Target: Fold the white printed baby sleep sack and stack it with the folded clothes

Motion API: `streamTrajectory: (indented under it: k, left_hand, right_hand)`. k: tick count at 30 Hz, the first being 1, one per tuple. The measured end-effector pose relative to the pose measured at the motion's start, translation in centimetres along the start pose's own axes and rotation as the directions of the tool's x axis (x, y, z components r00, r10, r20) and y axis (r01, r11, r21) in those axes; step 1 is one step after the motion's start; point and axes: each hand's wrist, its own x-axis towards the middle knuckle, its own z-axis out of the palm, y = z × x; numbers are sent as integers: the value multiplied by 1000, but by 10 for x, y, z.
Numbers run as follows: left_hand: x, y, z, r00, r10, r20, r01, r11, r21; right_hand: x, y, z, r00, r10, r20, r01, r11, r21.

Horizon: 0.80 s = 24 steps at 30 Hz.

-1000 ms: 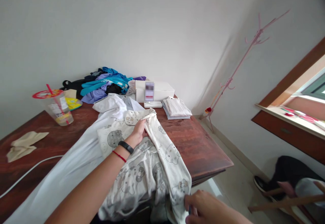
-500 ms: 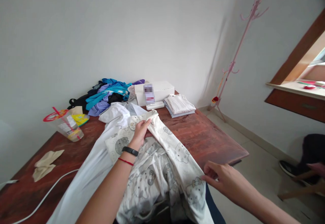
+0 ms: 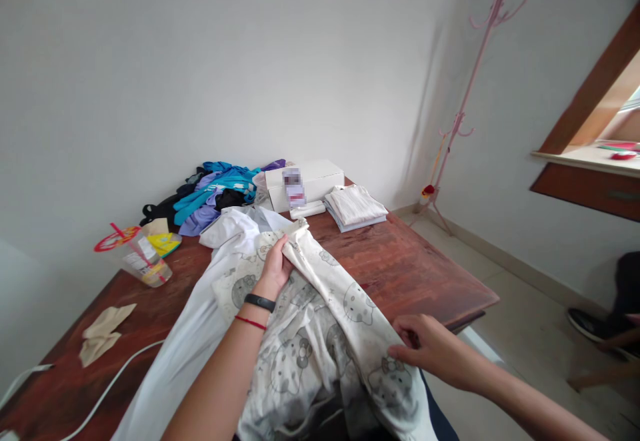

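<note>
The left hand (image 3: pixel 277 266) grasps the garment (image 3: pixel 320 321); the right hand (image 3: pixel 425 346) touches its edge, grip unclear.

Diffuse daylight, brightest at the brown wood-framed window (image 3: pixel 590 97) toward three o'clock, leaves a faint shadow beside the tall pink metal coat rack (image 3: pixel 457 123) and soft ones in the white, grey-printed fabric garment (image 3: pixel 295 364) at six; the edges stretch, the two-o'clock corner darkens
</note>
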Motion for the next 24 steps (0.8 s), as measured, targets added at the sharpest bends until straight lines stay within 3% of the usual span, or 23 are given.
streamTrajectory:
  k: [5,8,14,20,24]
  left_hand:
    - [3,2,-1,999,22,-36,-24,999,-41]
    - [4,3,-2,998,29,-52,-32,999,-39]
    - [7,-1,-4,998,58,-34,-57,998,38]
    - [5,-13,-14,991,131,8,-129,961,243]
    - [3,-17,-17,979,200,42,-202,914,352]
  right_hand:
    - [-11,-4,0,991,-107,-76,117,984,136]
    - [-13,-1,1,993,-110,-49,118,976,181]
    - [-18,21,-1,989,-78,128,72,996,47]
    - [-23,42,-5,997,26,66,-15,987,-158]
    - [-25,50,-5,999,18,26,-13,983,-184]
